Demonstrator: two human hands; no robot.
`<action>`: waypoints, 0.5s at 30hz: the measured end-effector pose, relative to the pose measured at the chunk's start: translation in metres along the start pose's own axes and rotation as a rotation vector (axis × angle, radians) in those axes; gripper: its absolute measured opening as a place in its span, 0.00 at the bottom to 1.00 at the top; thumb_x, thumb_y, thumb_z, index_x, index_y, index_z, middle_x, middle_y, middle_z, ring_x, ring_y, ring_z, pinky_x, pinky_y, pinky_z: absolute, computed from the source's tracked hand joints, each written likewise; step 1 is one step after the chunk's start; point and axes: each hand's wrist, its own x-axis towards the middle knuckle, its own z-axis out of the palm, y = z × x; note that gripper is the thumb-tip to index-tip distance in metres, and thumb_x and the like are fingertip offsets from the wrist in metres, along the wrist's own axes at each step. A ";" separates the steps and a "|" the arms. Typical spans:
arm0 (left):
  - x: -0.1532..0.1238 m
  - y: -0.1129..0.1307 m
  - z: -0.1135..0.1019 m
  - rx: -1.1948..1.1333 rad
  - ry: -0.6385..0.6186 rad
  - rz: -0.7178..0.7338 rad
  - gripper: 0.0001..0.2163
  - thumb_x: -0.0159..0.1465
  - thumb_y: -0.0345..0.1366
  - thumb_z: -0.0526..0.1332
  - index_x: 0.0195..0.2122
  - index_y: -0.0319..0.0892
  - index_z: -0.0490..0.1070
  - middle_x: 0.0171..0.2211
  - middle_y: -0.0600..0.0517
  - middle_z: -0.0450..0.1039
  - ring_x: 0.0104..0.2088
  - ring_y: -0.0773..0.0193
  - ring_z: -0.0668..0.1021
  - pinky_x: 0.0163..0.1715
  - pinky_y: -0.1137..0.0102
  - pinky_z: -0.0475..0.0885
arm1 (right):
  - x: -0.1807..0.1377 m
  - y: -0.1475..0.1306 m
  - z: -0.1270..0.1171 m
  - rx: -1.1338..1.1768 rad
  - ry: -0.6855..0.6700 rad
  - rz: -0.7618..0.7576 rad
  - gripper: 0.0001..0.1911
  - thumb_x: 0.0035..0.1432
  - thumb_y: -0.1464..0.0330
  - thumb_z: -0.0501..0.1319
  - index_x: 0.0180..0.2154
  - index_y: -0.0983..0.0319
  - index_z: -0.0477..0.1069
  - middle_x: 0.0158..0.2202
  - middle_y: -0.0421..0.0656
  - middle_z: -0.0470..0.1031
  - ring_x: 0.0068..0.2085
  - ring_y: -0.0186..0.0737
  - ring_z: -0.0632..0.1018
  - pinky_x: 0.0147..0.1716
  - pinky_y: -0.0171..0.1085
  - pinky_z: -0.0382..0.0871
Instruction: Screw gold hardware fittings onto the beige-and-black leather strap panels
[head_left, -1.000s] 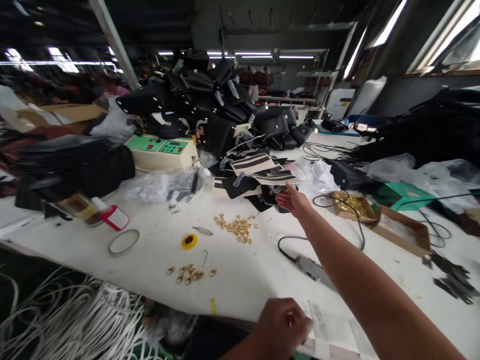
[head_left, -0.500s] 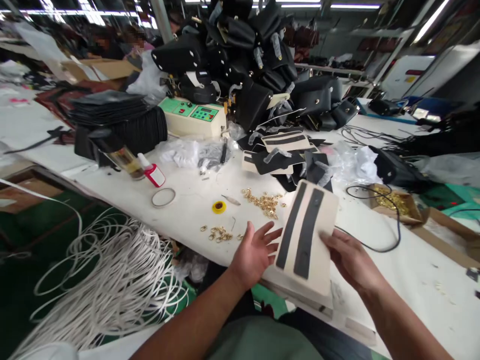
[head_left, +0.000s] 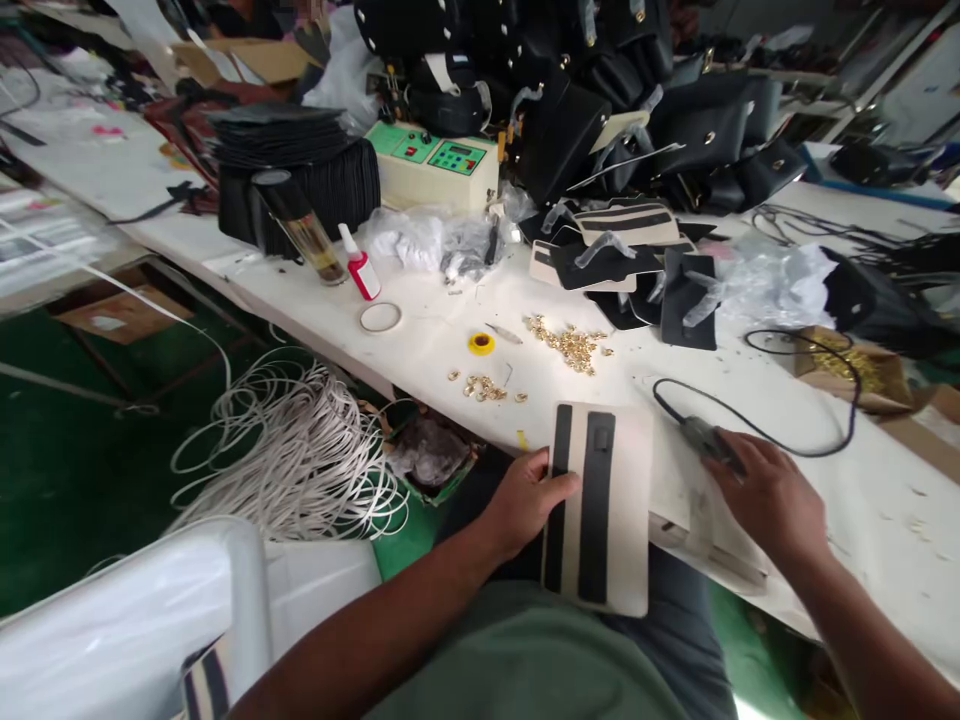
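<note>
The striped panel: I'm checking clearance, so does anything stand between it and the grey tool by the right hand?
Nothing visible stands between the striped panel, held in the left hand, and the grey tool at the right hand; the black cord loops farther out.

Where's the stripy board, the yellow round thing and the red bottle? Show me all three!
Striped board (head_left: 599,508): head view, on the middle of its right-hand dark stripe.
Yellow round thing (head_left: 481,342): head view, on its dark centre.
Red bottle (head_left: 358,262): head view, on its red shoulder below the white nozzle.
</note>
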 end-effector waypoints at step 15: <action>-0.031 0.027 -0.069 -0.198 0.335 0.142 0.23 0.60 0.52 0.74 0.44 0.36 0.82 0.36 0.46 0.86 0.38 0.53 0.86 0.42 0.62 0.80 | 0.051 -0.203 0.007 0.640 -0.224 -0.413 0.17 0.72 0.59 0.60 0.54 0.59 0.79 0.51 0.48 0.80 0.41 0.42 0.83 0.43 0.39 0.78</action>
